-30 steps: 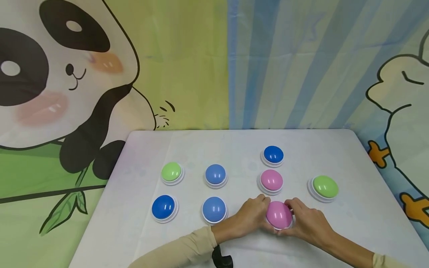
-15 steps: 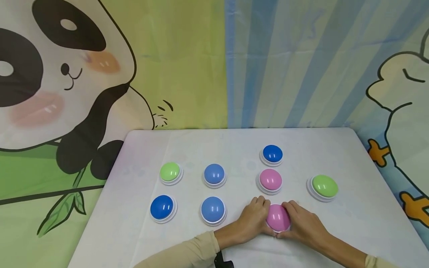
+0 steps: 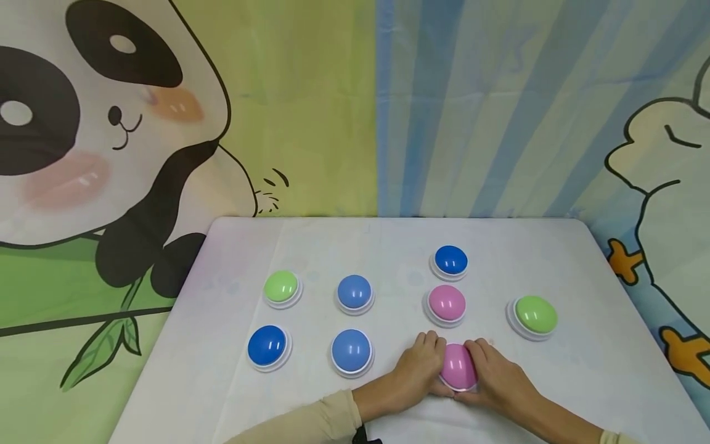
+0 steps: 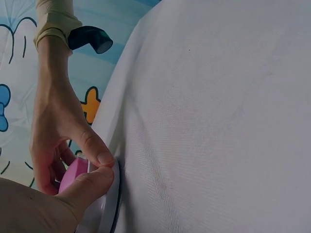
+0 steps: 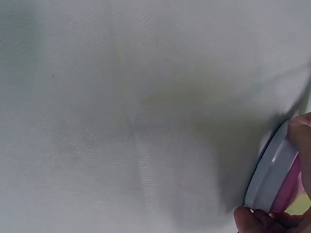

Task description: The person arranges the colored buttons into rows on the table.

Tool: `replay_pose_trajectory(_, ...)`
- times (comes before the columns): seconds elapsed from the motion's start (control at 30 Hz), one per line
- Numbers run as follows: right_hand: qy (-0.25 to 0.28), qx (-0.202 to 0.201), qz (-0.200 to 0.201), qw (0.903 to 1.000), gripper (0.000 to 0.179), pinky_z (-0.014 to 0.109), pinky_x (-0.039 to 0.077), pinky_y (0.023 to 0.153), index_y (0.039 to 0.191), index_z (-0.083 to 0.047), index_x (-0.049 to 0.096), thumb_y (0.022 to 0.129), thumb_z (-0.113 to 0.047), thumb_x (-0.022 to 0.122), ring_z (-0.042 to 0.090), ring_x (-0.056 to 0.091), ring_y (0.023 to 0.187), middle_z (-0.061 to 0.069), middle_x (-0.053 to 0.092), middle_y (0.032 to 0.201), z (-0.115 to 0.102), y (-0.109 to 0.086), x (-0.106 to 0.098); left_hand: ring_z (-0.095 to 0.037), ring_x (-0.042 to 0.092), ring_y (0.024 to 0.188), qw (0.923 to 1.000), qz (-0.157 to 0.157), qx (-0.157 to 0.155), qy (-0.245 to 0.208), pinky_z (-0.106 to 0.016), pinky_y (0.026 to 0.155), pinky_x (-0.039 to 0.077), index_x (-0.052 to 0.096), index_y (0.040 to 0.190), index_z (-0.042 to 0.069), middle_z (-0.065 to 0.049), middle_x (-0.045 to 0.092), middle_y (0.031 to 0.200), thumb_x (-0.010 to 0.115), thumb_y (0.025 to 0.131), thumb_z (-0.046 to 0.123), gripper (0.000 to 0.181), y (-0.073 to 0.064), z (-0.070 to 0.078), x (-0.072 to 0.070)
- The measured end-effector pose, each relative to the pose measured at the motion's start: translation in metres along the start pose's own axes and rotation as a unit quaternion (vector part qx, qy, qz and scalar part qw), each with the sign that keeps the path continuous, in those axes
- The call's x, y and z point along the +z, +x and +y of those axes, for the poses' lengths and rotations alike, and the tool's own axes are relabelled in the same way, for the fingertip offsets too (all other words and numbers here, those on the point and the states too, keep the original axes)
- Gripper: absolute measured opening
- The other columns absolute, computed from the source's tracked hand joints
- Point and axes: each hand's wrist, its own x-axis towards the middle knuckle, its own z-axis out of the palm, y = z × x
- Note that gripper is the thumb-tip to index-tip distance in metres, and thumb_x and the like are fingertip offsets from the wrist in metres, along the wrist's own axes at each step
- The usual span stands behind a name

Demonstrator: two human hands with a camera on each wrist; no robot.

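Note:
A pink dome push button (image 3: 458,368) on a round white base sits at the front of the white-covered table, held from both sides. My left hand (image 3: 417,375) grips its left side and my right hand (image 3: 503,381) its right, thumbs meeting at the near edge. In the left wrist view, the two thumb tips touch over the rim of the white base (image 4: 111,199). The right wrist view catches the base (image 5: 272,167) edge-on between fingers and thumb. Just behind it stands another pink button (image 3: 447,302).
Around them on the table (image 3: 310,246) stand a dark blue button (image 3: 450,260), a green button (image 3: 536,314), two lighter blue buttons (image 3: 352,350), a second dark blue one (image 3: 267,345) and a second green one (image 3: 280,285). A panda-printed cloth (image 3: 310,111) hangs behind.
Both hands have drawn the gripped pink button slightly nearer the front edge, widening the gap to the pink button behind. The other buttons hold their places; the head view shifts a little.

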Motion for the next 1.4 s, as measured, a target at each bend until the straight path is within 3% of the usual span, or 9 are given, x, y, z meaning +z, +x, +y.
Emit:
replay_pose_trajectory(0.2,-0.018,-0.006,-0.011,0.9998,0.094,0.025,0.056,0.059,0.115,-0.006,0.056,0.048,-0.066,0.084,0.011,0.056,0.084,0.002,0.057,0.097,0.001,-0.003,-0.002,-0.010,0.045,0.085,0.9999,-0.011,0.001,-0.007,-0.008,0.064,0.047,0.058,0.117,0.004,-0.002,0.053,0.097,0.078,0.059,0.069,0.089,-0.005,0.002,0.002)
replay_pose_trajectory(0.3,-0.036,-0.028,-0.012,0.9989,0.106,0.031,0.060,0.068,0.127,-0.001,0.050,0.057,-0.078,0.072,0.021,0.064,0.093,0.010,0.062,0.105,0.003,-0.004,-0.008,-0.011,0.047,0.094,0.9996,-0.018,-0.004,-0.020,-0.009,0.071,0.050,0.051,0.130,0.002,-0.004,0.054,0.109,0.080,0.065,0.061,0.092,-0.011,-0.004,-0.010)
replay_pose_trajectory(0.37,-0.046,-0.044,0.004,0.9979,0.111,0.037,0.060,0.071,0.134,0.001,0.045,0.063,-0.083,0.063,0.028,0.065,0.098,0.016,0.064,0.111,0.008,0.002,-0.016,-0.012,0.049,0.095,0.9999,0.007,0.001,-0.014,-0.010,0.071,0.051,0.048,0.133,0.003,-0.005,0.055,0.113,0.081,0.070,0.050,0.086,-0.009,-0.012,-0.026)
replay_pose_trajectory(0.5,-0.042,-0.055,0.046,0.9966,0.097,0.042,0.060,0.071,0.140,0.002,0.041,0.077,-0.068,0.066,0.033,0.064,0.102,0.022,0.062,0.118,0.025,0.045,-0.034,-0.013,0.055,0.096,0.9966,0.082,0.004,0.008,-0.013,0.070,0.055,0.050,0.133,0.007,-0.005,0.060,0.114,0.076,0.081,0.034,0.064,0.022,-0.042,-0.061)
replay_pose_trajectory(0.6,-0.015,-0.029,0.040,0.9987,0.086,0.046,0.060,0.071,0.141,0.003,0.039,0.078,-0.042,0.078,0.038,0.061,0.106,0.025,0.058,0.123,0.041,0.095,-0.041,-0.016,0.057,0.102,0.9977,0.063,-0.020,0.014,-0.017,0.075,0.057,0.048,0.136,0.007,-0.007,0.060,0.120,0.072,0.086,0.031,0.061,0.069,-0.065,-0.074)
replay_pose_trajectory(0.77,0.035,0.065,-0.100,0.9922,0.095,0.058,0.054,0.085,0.144,0.009,0.027,0.076,-0.026,0.082,0.049,0.052,0.117,0.035,0.045,0.133,0.076,0.164,-0.028,-0.019,0.055,0.109,0.9930,-0.082,-0.083,-0.019,-0.022,0.088,0.055,0.045,0.138,0.006,-0.009,0.054,0.128,0.072,0.087,0.031,0.063,0.144,-0.092,-0.051)
replay_pose_trajectory(0.9,0.093,0.110,-0.230,0.9625,0.093,0.063,0.045,0.099,0.140,0.016,0.028,0.077,-0.027,0.081,0.053,0.047,0.120,0.039,0.043,0.131,0.095,0.187,-0.010,-0.018,0.053,0.119,0.9726,-0.160,-0.108,-0.130,-0.025,0.103,0.047,0.044,0.141,0.008,-0.007,0.052,0.135,0.075,0.085,0.033,0.069,0.163,-0.108,-0.017)
replay_pose_trajectory(1.03,0.108,0.115,-0.265,0.9512,0.090,0.061,0.045,0.100,0.136,0.015,0.037,0.075,-0.034,0.082,0.049,0.050,0.119,0.035,0.050,0.129,0.104,0.193,0.000,-0.016,0.052,0.125,0.9573,-0.156,-0.100,-0.222,-0.025,0.109,0.042,0.047,0.139,0.008,-0.005,0.056,0.136,0.077,0.082,0.032,0.069,0.163,-0.119,0.007)
replay_pose_trajectory(1.4,0.115,0.092,-0.217,0.9651,0.088,0.059,0.049,0.096,0.130,0.016,0.044,0.072,-0.036,0.084,0.046,0.056,0.112,0.034,0.056,0.121,0.112,0.193,-0.009,-0.016,0.055,0.124,0.9565,-0.111,-0.073,-0.260,-0.025,0.108,0.043,0.050,0.135,0.008,-0.005,0.059,0.134,0.079,0.080,0.035,0.068,0.171,-0.125,0.018)
